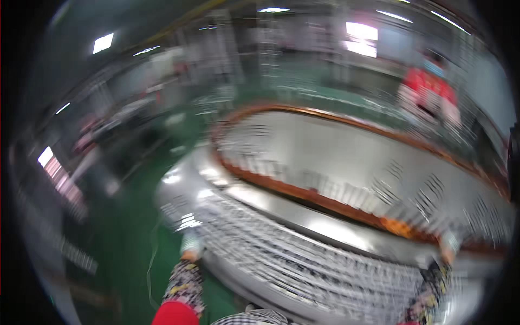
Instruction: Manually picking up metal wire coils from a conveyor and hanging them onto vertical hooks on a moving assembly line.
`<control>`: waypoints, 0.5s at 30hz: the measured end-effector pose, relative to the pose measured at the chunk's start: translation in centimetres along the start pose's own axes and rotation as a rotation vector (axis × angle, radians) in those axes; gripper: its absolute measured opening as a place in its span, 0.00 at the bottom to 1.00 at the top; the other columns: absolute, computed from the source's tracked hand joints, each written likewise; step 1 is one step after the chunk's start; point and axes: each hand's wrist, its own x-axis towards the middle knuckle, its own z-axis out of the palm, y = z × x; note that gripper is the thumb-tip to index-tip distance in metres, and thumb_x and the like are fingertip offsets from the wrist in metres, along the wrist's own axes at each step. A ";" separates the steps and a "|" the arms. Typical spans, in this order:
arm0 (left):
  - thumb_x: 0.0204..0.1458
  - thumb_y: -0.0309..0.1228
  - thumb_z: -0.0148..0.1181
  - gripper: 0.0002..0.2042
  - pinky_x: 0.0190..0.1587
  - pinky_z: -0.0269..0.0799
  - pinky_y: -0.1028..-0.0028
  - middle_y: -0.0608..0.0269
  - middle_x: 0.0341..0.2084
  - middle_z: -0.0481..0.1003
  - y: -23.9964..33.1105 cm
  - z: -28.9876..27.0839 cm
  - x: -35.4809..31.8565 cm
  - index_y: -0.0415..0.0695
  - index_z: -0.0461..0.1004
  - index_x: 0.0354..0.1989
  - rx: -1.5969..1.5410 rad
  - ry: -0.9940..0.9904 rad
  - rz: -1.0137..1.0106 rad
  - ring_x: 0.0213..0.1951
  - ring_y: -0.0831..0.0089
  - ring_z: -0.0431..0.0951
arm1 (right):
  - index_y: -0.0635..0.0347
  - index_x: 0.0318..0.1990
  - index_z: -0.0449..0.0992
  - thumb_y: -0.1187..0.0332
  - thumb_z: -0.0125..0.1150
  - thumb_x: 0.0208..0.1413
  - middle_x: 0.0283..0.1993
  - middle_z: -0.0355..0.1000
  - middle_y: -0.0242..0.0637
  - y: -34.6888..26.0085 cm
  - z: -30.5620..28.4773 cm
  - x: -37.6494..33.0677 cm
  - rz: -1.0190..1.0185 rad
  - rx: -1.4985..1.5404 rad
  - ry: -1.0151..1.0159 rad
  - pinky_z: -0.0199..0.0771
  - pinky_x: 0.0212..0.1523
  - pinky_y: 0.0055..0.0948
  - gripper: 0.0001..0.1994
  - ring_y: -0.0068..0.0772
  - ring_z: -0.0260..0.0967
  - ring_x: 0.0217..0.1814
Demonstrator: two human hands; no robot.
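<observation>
The whole view is smeared by motion. My left hand (191, 242), in what looks like a pale glove, is at the left end of a metal worktable (330, 230), by its rounded edge. My right hand (449, 242) is far to the right, next to the orange-brown rim (357, 214) of the loop behind the tabletop. The fingers of both hands are blurred, and whether they hold anything does not show. Between my arms, rows of small shiny silvery pieces (281, 260) cover the near part of the table; their kind is too blurred to name.
Inside the orange-brown loop lies a pale metal surface (319, 143) with slim, streaked pieces along it. A person in red and white (430, 92) stands beyond it at the far right. Green floor (127, 230) stretches to the left, with blurred equipment (124, 111) farther back.
</observation>
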 end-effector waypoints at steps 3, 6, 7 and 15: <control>0.47 0.32 0.49 0.16 0.42 0.65 0.63 0.45 0.35 0.69 -0.4 0.4 0.2 0.36 0.63 0.42 0.603 -0.031 0.194 0.36 0.53 0.70 | 0.58 0.43 0.69 0.58 0.53 0.44 0.36 0.69 0.40 -11.0 5.1 12.9 -0.313 0.490 0.078 0.66 0.35 0.39 0.19 0.38 0.66 0.34; 0.51 0.36 0.46 0.18 0.44 0.64 0.66 0.45 0.40 0.69 -8.1 -0.6 -0.3 0.40 0.61 0.48 -0.330 0.180 -0.314 0.39 0.55 0.70 | 0.57 0.44 0.69 0.58 0.52 0.45 0.35 0.69 0.39 -17.7 5.5 18.2 -0.536 0.924 0.020 0.66 0.34 0.37 0.19 0.36 0.66 0.33; 0.51 0.36 0.46 0.18 0.44 0.64 0.66 0.45 0.40 0.69 -6.5 -0.4 -1.2 0.40 0.61 0.48 -0.337 0.176 -0.328 0.39 0.55 0.70 | 0.57 0.44 0.68 0.57 0.51 0.46 0.35 0.68 0.39 -15.1 6.4 17.3 -0.504 1.016 -0.020 0.66 0.33 0.36 0.19 0.35 0.66 0.32; 0.51 0.38 0.47 0.17 0.47 0.62 0.69 0.48 0.39 0.68 -0.5 -0.2 -2.4 0.39 0.63 0.45 0.101 0.030 -0.131 0.41 0.57 0.68 | 0.56 0.44 0.67 0.55 0.47 0.50 0.33 0.67 0.35 2.8 2.5 1.0 -0.047 1.749 -0.256 0.65 0.28 0.31 0.18 0.29 0.64 0.29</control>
